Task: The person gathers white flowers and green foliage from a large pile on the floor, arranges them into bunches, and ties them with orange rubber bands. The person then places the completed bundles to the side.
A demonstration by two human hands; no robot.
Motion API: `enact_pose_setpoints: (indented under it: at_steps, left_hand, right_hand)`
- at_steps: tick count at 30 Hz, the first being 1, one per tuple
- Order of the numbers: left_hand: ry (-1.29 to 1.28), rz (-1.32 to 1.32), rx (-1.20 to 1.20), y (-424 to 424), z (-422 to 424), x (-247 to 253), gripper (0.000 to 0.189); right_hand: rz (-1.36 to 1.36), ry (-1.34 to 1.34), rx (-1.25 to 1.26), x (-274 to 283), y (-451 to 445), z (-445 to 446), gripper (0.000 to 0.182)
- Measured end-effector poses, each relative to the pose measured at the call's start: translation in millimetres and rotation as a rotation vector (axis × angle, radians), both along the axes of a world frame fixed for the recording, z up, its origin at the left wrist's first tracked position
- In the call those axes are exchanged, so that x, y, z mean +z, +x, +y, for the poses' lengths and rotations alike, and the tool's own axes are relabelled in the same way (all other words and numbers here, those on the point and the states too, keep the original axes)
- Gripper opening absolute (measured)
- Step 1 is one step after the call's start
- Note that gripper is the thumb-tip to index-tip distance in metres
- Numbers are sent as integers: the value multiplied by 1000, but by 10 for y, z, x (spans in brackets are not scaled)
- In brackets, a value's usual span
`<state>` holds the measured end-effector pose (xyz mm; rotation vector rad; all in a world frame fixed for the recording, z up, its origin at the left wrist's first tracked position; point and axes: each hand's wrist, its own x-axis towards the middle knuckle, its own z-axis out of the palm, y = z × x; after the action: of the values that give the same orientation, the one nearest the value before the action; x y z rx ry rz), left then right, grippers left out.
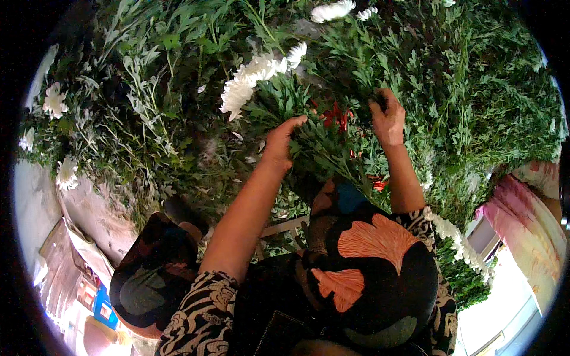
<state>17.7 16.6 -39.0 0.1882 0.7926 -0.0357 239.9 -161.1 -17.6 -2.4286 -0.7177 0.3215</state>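
A bunch of white chrysanthemums [249, 80] lies before me, its flower heads lined up at the upper left and its leafy stems running down to the right. My left hand [282, 138] is closed around the stems below the blooms. To the right, my right hand [388, 116] has bent fingers at the edge of some green foliage; whether it grips a stem is not plain. Between my hands lie red strips [337, 116], partly covered by leaves. More red material [378, 182] shows beside my knee.
Leafy chrysanthemum stems [449, 89] are heaped ahead and on both sides. Other white blooms [333, 10] show at the top, with a few [67, 173] at the left. A flower bunch [463, 249] stands at lower right, near a pink and yellow cloth [525, 222].
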Motion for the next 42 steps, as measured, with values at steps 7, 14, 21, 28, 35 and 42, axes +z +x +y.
enact_pose_setpoints:
  at_steps: [7,14,21,28,35,42]
  left_hand:
    - [102,83,-68,80,46,351,45]
    - [136,70,-52,65,-26,74,52]
    - [28,-80,-103,123,-27,348,47]
    - [94,-193,6,21,6,318,53]
    - [447,-559,46,-160,701,1397,52]
    - [1210,-783,173,-656,1655,4147,46]
  right_hand:
    - [-228,141,188,555,-556,20,47]
    - [-165,97,325,563,-1018,30,74]
    - [23,39,437,638,-1010,96,63]
    - [-48,5,465,626,-676,-119,43]
    - [-184,-610,668,589,-371,-1073,63]
    - [-201,-807,537,213,-493,-1667,80]
